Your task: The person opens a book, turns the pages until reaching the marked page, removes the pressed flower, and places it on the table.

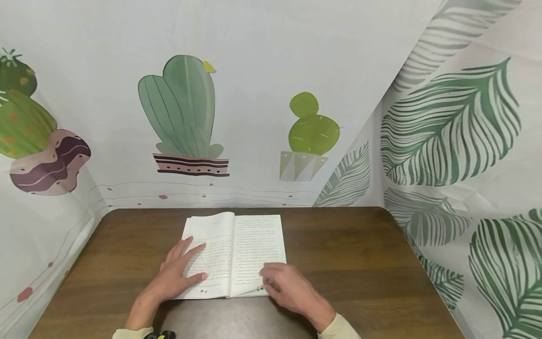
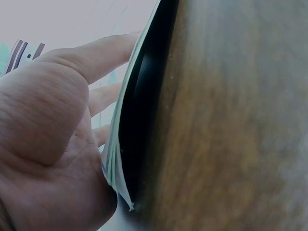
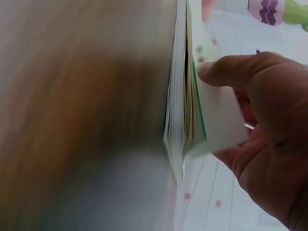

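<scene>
An open book (image 1: 258,240) with printed text lies on the brown table. My left hand (image 1: 178,273) rests on its left page, fingers spread and thumb toward the lower part of that page. In the left wrist view the left hand (image 2: 53,110) is beside the book's page edges (image 2: 113,163). Over the lower right corner of the right page is my right hand (image 1: 292,288), its fingers bent. The right wrist view has its thumb (image 3: 226,70) at the bottom edge of the page (image 3: 219,113). Whether the fingers pinch paper there is hidden.
The wooden table (image 1: 360,254) extends on both sides of the book. Behind it hangs a white cloth backdrop (image 1: 254,56) printed with cacti, with a leaf-patterned cloth (image 1: 449,127) at the right. A dark band (image 1: 160,334) circles the left wrist.
</scene>
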Available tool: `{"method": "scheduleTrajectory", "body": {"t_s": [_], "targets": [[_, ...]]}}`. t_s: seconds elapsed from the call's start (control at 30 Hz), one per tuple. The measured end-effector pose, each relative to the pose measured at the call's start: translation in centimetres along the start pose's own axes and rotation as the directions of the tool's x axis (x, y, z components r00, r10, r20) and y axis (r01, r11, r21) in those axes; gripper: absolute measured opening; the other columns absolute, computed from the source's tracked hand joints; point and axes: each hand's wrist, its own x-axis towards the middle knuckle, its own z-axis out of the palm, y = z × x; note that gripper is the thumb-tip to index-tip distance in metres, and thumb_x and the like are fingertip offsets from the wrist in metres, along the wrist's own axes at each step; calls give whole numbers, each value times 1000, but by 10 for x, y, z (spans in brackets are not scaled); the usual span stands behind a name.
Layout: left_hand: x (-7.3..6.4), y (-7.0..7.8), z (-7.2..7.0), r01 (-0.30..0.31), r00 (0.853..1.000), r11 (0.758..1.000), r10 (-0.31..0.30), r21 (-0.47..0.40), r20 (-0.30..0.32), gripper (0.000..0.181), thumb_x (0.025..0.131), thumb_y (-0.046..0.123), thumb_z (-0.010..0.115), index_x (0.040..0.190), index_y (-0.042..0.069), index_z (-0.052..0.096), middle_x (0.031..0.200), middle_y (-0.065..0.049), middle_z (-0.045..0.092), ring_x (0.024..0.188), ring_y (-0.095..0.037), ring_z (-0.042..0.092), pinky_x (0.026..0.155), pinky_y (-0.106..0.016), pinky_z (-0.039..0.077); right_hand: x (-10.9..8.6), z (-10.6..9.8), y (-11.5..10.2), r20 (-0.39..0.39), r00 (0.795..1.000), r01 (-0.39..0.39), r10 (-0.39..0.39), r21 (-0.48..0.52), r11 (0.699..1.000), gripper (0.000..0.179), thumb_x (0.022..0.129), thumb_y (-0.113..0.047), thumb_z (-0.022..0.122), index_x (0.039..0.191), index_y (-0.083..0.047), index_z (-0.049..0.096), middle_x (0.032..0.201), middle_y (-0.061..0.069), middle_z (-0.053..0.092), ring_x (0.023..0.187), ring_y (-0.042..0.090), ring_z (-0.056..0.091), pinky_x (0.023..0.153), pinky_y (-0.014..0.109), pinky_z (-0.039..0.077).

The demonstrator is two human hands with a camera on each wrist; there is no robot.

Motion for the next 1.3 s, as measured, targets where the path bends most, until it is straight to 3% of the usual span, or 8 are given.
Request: {"method": "scheduleTrajectory", "body": {"t_s": [0.2,0.37,0.63,0.7,0.8,0.97,1.17,1.3], "targets": [[-1,-5,2,-19,1000,1000,19,11,-18,76,87,46,84,153,19,57,166,-24,32,149,-54,24,93,-90,28,-16,-9,10,-49,983,-171,180,144,975,25,84,8,79,84,-14,67,95,1,75,97,15,73,86,33,61],[-2,-4,1,-24,999,1000,24,0,-28,78,84,46,87,151,19,59,164,-26,33,143,-58,29,96,-88,28,-19,-11,15,-121,960,-239,254,127,963,29,79,11,82,82,-13,65,85,-3,66,80,13,65,73,26,55],[0,2,-4,39,999,999,-39,-23,21,80,81,43,90,151,17,60,166,-24,31,144,-57,28,103,-84,28,-20,-9,21,-239,867,-409,438,162,898,44,69,12,87,71,-18,54,79,-7,52,72,10,51,62,23,46],[0,2,-5,47,998,999,-46,-13,31,81,81,43,90,151,17,60,166,-24,31,144,-57,29,103,-84,29,-20,-8,21,-228,876,-384,426,205,900,37,74,7,88,73,-18,61,81,-6,59,74,13,58,66,28,51],[1,3,-6,55,998,999,-54,-3,43,82,80,43,91,151,17,59,166,-24,30,144,-57,28,103,-85,29,-16,-5,20,-175,920,-298,350,264,917,18,84,0,85,93,-13,76,102,2,73,96,20,70,86,39,59],[2,2,-8,64,996,998,-65,12,63,82,81,46,91,152,19,58,167,-23,29,144,-56,28,103,-84,30,-5,8,13,-59,988,-121,144,291,949,42,89,-3,79,130,-9,71,144,10,65,137,26,59,112,44,49],[0,2,-7,40,998,999,-40,6,42,78,84,47,88,151,21,59,166,-22,31,142,-54,30,102,-83,32,18,25,-4,63,998,-26,11,238,971,63,93,-14,76,152,-11,54,164,7,47,152,21,43,121,38,39],[2,2,-6,33,999,998,-32,-50,5,53,103,42,68,150,18,61,164,-23,35,140,-53,32,100,-80,31,31,30,-15,128,992,-26,-2,216,976,74,95,-20,76,161,-8,44,169,8,39,155,23,38,123,38,36]]}}
